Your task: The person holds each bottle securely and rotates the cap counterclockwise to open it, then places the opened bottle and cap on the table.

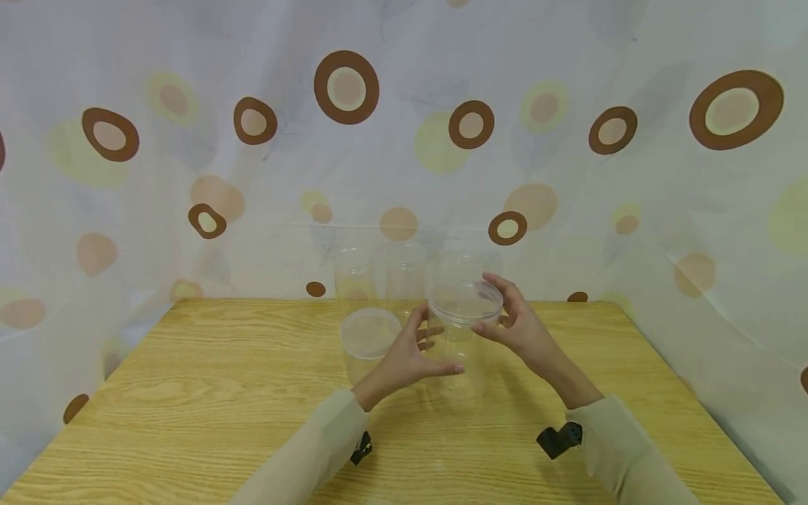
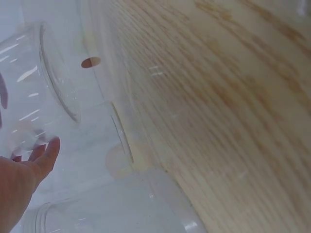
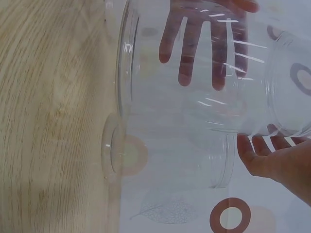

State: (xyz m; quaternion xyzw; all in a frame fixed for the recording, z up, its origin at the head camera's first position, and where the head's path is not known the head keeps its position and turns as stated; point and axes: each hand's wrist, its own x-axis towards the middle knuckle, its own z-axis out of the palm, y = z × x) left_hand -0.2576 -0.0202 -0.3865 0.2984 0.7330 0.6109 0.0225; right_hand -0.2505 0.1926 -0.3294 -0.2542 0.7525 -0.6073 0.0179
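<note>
A large clear plastic jar stands upright between both hands in the head view. My left hand grips the jar's body, its thumb along the near side and its fingers behind. Those left fingers show through the clear wall in the right wrist view. At the top, my right hand holds the round clear lid by its edge, thumb in front and fingers on the far right side. Just left of my left hand stands another clear jar with a whitish lid.
Behind the held jar, several more clear jars, among them a left one and a middle one, stand in a row near the table's back edge. They all rest on a wood-grain table. A patterned sheet hangs behind and along both sides.
</note>
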